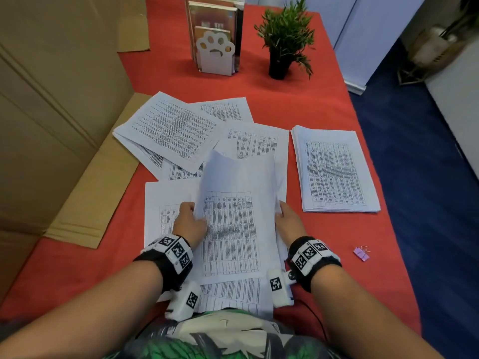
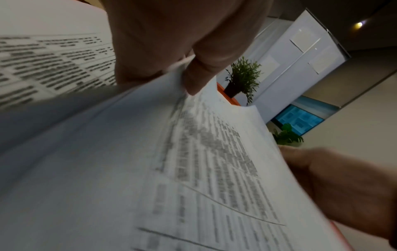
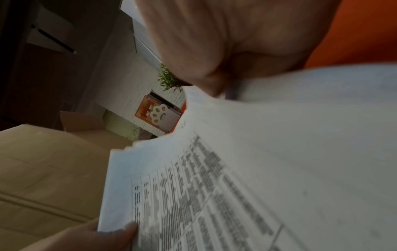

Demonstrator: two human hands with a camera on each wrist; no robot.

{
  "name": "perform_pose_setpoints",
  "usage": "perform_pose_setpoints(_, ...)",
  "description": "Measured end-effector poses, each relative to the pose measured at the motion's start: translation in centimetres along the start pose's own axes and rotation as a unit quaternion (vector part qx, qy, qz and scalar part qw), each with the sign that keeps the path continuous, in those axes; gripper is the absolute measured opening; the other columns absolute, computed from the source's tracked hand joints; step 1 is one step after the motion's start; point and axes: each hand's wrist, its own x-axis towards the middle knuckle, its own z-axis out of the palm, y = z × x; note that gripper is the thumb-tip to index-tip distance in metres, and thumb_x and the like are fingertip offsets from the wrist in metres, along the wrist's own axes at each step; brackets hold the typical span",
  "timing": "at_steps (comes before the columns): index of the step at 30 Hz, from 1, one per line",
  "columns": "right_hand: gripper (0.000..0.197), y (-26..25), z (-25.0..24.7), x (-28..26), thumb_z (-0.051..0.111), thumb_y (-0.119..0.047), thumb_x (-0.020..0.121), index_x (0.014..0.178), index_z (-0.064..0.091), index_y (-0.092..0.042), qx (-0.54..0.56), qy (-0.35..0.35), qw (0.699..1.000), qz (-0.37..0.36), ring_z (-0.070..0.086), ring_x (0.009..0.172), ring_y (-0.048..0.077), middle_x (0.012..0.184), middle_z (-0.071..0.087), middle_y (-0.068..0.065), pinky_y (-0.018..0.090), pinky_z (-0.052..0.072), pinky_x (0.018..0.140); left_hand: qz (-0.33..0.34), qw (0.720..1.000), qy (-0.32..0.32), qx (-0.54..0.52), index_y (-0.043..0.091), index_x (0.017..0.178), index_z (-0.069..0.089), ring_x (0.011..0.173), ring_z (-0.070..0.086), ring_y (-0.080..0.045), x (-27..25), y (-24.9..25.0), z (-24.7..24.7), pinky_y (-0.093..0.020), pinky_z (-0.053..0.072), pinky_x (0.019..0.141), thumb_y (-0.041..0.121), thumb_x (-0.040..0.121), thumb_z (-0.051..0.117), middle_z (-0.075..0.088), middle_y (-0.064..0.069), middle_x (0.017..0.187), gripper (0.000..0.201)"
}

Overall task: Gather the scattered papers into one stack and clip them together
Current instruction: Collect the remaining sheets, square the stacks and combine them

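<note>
In the head view, a bundle of printed sheets (image 1: 233,229) is held tilted up off the red tablecloth (image 1: 324,104) in front of me. My left hand (image 1: 191,212) pinches its left edge, with the thumb on the printed face (image 2: 193,79). My right hand (image 1: 282,211) grips the right edge, fingers curled behind the sheets (image 3: 214,71). More loose sheets (image 1: 171,130) lie fanned out beyond the bundle and one sheet (image 1: 158,203) lies under it at the left. A squared stack (image 1: 334,169) lies to the right. A pink binder clip (image 1: 361,253) rests near the right table edge.
A white paw-shaped bookend with books (image 1: 215,53) and a small potted plant (image 1: 283,45) stand at the far end of the table. A large cardboard box (image 1: 51,125) borders the left side. The table's right edge drops to a blue floor (image 1: 427,203).
</note>
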Motion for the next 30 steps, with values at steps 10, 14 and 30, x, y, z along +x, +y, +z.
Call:
perform_pose_setpoints(10,0.035,0.4,-0.4,0.8,0.063,-0.020,0.073,0.108,0.058,-0.020,0.063,0.034,0.997,-0.028,0.063,0.103,0.026,0.110,0.065,0.006,0.046,0.051,0.095,0.116,0.990,-0.040,-0.068,0.021,0.133,0.033,0.089,0.057,-0.001,-0.6,0.2,-0.6,-0.028,0.049,0.080,0.016,0.090,0.057,0.057,0.012,0.103,0.050)
perform_pose_setpoints(14,0.035,-0.9,0.0,-0.1,0.058,-0.009,0.082,0.116,0.058,-0.017,0.041,-0.014,0.998,-0.039,0.064,0.105,0.026,0.114,0.067,0.008,0.046,0.050,0.098,0.069,0.984,0.080,0.141,0.016,0.125,0.047,0.118,0.046,-0.035,1.2,-1.1,-2.4,-0.043,0.040,0.093,0.033,0.092,0.048,0.048,-0.013,0.130,0.038)
perform_pose_setpoints(30,0.047,-0.9,3.1,0.0,0.066,-0.011,0.080,0.125,0.055,-0.018,0.123,-0.112,0.986,0.008,0.061,0.112,0.026,0.117,0.066,0.006,0.050,0.046,0.102,0.065,0.980,0.173,-0.072,0.020,0.077,0.055,0.081,0.055,-0.022,2.3,-5.0,-6.6,-0.031,0.043,0.075,0.009,0.088,0.056,0.060,-0.006,0.087,0.015)
